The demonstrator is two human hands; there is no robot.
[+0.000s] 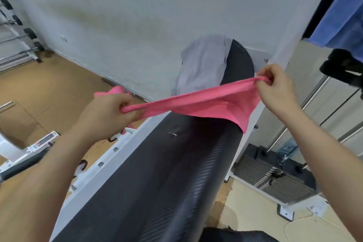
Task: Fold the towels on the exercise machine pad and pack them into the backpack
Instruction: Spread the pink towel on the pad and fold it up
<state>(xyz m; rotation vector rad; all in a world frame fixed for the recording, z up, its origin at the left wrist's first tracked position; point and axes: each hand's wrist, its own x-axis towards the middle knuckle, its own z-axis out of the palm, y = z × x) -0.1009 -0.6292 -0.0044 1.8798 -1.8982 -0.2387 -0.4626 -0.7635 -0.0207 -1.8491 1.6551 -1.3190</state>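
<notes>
Both hands grip the pink towel (198,104) stretched above the pad (167,173): left hand (110,112) fisted round one end, right hand (275,88) pinching the other. Grey towel (202,65) lies on the pad's far end.

Grey wall (117,6), wooden floor (49,84), dumbbell rack (15,31) left.

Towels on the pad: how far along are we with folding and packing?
Done: nothing that shows; no folded towel is visible. In hand: the pink towel is held stretched between the left hand and the right hand above the black pad, not yet folded. Left: the grey towel lies rumpled at the pad's far end, unfolded; then packing both. No backpack can be made out in this view.
</notes>
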